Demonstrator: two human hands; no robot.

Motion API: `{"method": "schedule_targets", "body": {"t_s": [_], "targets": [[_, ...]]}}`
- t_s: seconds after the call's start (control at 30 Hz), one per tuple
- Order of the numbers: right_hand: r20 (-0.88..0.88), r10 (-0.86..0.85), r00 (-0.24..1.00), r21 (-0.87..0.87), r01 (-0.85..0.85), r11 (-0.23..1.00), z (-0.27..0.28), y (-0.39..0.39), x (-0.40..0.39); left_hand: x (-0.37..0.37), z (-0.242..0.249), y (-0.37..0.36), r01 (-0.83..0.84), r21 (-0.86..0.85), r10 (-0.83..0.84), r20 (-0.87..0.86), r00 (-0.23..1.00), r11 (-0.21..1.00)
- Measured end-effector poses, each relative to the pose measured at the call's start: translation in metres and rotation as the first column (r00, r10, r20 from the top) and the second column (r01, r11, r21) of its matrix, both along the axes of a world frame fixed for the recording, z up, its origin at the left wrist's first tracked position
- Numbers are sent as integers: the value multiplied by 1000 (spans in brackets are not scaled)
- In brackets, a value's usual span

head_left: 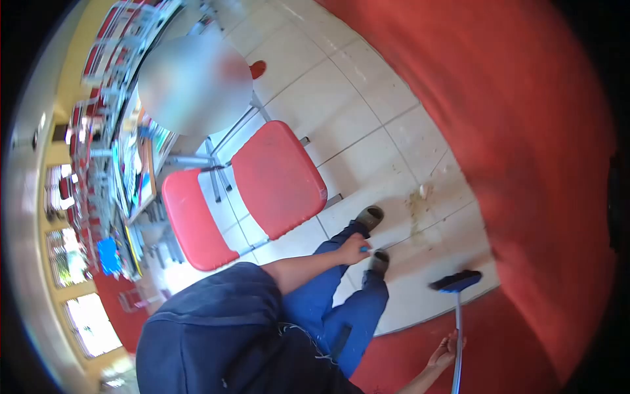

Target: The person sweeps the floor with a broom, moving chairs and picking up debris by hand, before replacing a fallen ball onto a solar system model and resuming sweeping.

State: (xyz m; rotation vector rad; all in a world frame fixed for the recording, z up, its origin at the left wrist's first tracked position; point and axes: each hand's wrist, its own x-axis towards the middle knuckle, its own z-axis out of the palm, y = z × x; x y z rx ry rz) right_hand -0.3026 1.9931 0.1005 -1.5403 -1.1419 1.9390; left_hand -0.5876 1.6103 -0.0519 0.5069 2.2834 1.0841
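My left hand (354, 249) is closed in front of my jeans, around a small blue-and-white thing (365, 249) whose kind I cannot make out. My right hand (445, 350) is at the lower right, its fingers curled at the pale handle of a broom (457, 322). The broom's dark bristle head with a blue base (458, 282) rests near the border of the pale tiles and the red floor. Above my shoes lies a patch of brownish dirt (416, 205) with a small whitish bit (423, 191) on the tiles.
A red chair (279, 180) with metal legs stands left of my feet. Beyond it a desk (149, 172) holds books and papers, and a blurred person (193, 85) is close by. Several red chairs are stacked along the far left. A red surface (525, 131) borders the tiles.
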Motion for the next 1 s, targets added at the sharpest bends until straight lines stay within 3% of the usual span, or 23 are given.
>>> {"method": "schedule_targets", "body": {"t_s": [0.07, 0.17, 0.23, 0.3, 0.33, 0.4, 0.43, 0.53, 0.63, 0.67, 0.7, 0.77, 0.8, 0.9, 0.93, 1.0], "targets": [[-206, 77, 976, -77, -94, 993, 44, 17, -14, 16, 68, -31, -47, -22, 46, -11, 999, 999], [-419, 135, 898, -261, -261, 929, 87, 47, -38, 52, 126, -80, -185, -16, 185, 13, 983, 983], [-457, 178, 871, -404, -382, 832, 118, 48, -51, 79, 175, -116, -296, -32, 296, -13, 955, 955], [-481, 96, 871, -731, -459, 504, 99, 77, -49, 129, 186, -155, -480, -63, 474, -85, 876, 875], [-428, 76, 900, -821, -423, 384, 100, 86, -49, 154, 205, -172, -558, -154, 562, -21, 827, 815], [-316, 352, 881, -757, -458, 466, 125, 52, -72, 215, 215, -211, -698, -216, 711, -21, 702, 683], [-209, 571, 794, -541, -580, 609, 160, 13, -78, 246, 225, -233, -748, -218, 757, -58, 651, 627], [-295, 815, 499, -674, -713, 193, 178, -38, -103, 336, 239, -306, -921, -261, 936, -123, 329, 290], [-111, 985, 128, -612, -790, 34, 188, -116, -122, 418, 251, -381, -978, -209, 976, -215, 32, -14], [-29, 995, -97, -598, -796, -95, 223, -168, -127, 439, 269, -407, -980, -178, 989, -132, -66, -89], [0, 982, -187, -666, -733, -139, 211, -184, -126, 464, 267, -426, -975, -93, 979, 15, -202, -200], [18, 924, -381, -774, -591, -229, 165, -240, -143, 502, 268, -485, -891, 69, 860, 301, -411, -450], [33, 863, -504, -768, -565, -300, 168, -276, -145, 522, 276, -510, -826, 107, 780, 415, -469, -553], [100, 538, -837, -684, -451, -574, 181, -402, -142, 577, 314, -561, -747, 230, 772, 328, -544, -624], [128, 394, -910, -652, -377, -658, 188, -447, -137, 591, 340, -573, -732, 230, 764, 288, -578, -641], [177, 115, -977, -597, -200, -777, 204, -533, -121, 622, 341, -602, -663, 315, 733, 331, -594, -679]]}}
